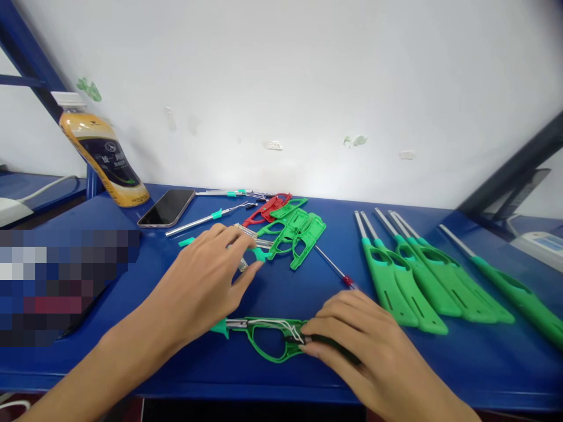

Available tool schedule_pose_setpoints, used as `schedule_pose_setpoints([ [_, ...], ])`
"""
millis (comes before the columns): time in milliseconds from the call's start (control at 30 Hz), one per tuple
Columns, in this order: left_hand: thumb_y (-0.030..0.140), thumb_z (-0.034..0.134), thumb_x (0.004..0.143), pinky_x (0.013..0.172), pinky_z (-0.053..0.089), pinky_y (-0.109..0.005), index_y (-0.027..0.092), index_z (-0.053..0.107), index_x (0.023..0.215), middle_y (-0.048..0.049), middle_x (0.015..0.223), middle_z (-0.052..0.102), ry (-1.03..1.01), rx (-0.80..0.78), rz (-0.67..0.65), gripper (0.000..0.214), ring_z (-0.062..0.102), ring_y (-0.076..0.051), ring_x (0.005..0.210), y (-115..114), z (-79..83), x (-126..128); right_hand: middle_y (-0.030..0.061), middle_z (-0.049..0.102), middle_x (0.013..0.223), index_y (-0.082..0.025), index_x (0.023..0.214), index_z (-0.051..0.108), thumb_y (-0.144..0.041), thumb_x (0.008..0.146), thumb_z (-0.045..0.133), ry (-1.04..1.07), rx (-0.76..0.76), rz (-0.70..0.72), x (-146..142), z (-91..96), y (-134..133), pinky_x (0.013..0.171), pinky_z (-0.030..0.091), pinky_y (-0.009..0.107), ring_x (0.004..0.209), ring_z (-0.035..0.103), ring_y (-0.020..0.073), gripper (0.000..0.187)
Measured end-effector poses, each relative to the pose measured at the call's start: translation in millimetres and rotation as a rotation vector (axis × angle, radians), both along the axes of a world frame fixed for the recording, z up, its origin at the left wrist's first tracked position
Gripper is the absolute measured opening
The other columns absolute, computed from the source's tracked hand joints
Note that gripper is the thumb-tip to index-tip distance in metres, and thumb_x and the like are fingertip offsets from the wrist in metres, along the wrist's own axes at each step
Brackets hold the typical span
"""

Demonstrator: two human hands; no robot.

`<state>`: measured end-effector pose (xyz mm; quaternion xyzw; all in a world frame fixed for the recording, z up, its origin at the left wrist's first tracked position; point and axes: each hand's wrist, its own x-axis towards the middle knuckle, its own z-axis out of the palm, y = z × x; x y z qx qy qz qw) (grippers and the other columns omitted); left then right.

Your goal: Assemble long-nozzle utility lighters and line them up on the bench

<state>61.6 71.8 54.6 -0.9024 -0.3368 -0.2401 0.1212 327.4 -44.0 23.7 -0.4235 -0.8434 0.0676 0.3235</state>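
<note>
My right hand (360, 346) is closed at the front, thumb and fingers pinching a small black wired part (295, 339). This part lies at an open green lighter half-shell (269, 355), whose right end is hidden under the hand. A metal tube (237, 323) and white wires run along the shell, with a teal piece (220, 328) at its left end. My left hand (215, 264) hovers over loose parts, thumb apart from its curved fingers. Between them shows a clear part (243, 265), and a teal trigger (260, 254) lies by the thumb tip. Whether the fingers touch either one, I cannot tell.
Green half-shells (308, 234) and a red one (275, 206) lie behind my hands, near metal tubes (193, 224). A screwdriver (332, 264) points away. Several green lighters (422, 275) lie at right. A phone (168, 208) and a drink bottle (105, 152) stand left.
</note>
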Motion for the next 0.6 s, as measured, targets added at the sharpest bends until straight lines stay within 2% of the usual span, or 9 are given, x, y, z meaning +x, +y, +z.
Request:
schedule_pose_setpoints([
  [67,0.032,0.055,0.115,0.09,0.061,-0.051,0.016,0.066,0.123,-0.0111,0.113,0.075,-0.063,-0.003,-0.044,0.02,0.071,-0.032,0.102,-14.0,1.2,-2.3,-0.0056,0.079,0.103,-0.028,0.114,0.072,-0.032,0.113,0.068,-0.007,-0.006,-0.008,-0.1,0.3,-0.3,0.103,0.048,0.033,0.095,0.07,0.0162,0.006],
  [167,0.033,0.052,0.119,0.094,0.058,-0.041,0.021,0.062,0.128,-0.006,0.115,0.076,-0.141,-0.061,-0.12,0.018,0.073,-0.025,0.103,-39.1,-4.4,-10.2,-0.0059,0.079,0.103,-0.028,0.114,0.073,-0.031,0.113,0.067,-0.015,-0.024,-0.014,-0.6,0.6,-0.9,0.102,0.048,0.033,0.096,0.069,0.0159,0.007],
  [300,0.031,0.045,0.123,0.108,0.049,-0.034,0.024,0.062,0.134,-0.0004,0.123,0.077,-0.093,-0.084,-0.149,0.021,0.071,-0.019,0.113,-65.4,-16.7,-20.1,-0.0052,0.078,0.103,-0.028,0.112,0.073,-0.03,0.113,0.067,-0.018,-0.034,-0.022,-1.0,1.5,-1.5,0.1,0.049,0.033,0.095,0.069,0.0162,0.006],
  [367,0.029,0.041,0.124,0.108,0.049,-0.034,0.024,0.065,0.131,0.001,0.119,0.079,-0.063,-0.062,-0.157,0.025,0.072,-0.019,0.11,-71.2,-19.4,-20.1,-0.005,0.078,0.103,-0.028,0.112,0.073,-0.03,0.113,0.068,-0.015,-0.039,-0.023,-0.6,2.0,-1.8,0.099,0.049,0.033,0.095,0.069,0.0163,0.006],
  [500,0.029,0.04,0.124,0.095,0.055,-0.037,0.023,0.072,0.114,-0.0002,0.107,0.081,-0.088,-0.019,-0.198,0.034,0.075,-0.021,0.098,-72.3,-20.3,-12.3,-0.0049,0.079,0.103,-0.028,0.112,0.073,-0.03,0.113,0.067,-0.012,-0.05,-0.015,0.7,2.3,-2.3,0.1,0.049,0.033,0.096,0.069,0.0166,0.006],
  [600,0.031,0.028,0.125,0.094,0.056,-0.04,0.023,0.074,0.112,-0.0028,0.11,0.08,-0.098,-0.044,-0.155,0.048,0.073,-0.023,0.097,-72.2,-27.8,-8.9,-0.005,0.078,0.104,-0.028,0.113,0.073,-0.03,0.113,0.066,-0.018,-0.064,-0.012,0.9,1.7,-2.7,0.101,0.048,0.034,0.097,0.069,0.0167,0.007],
])
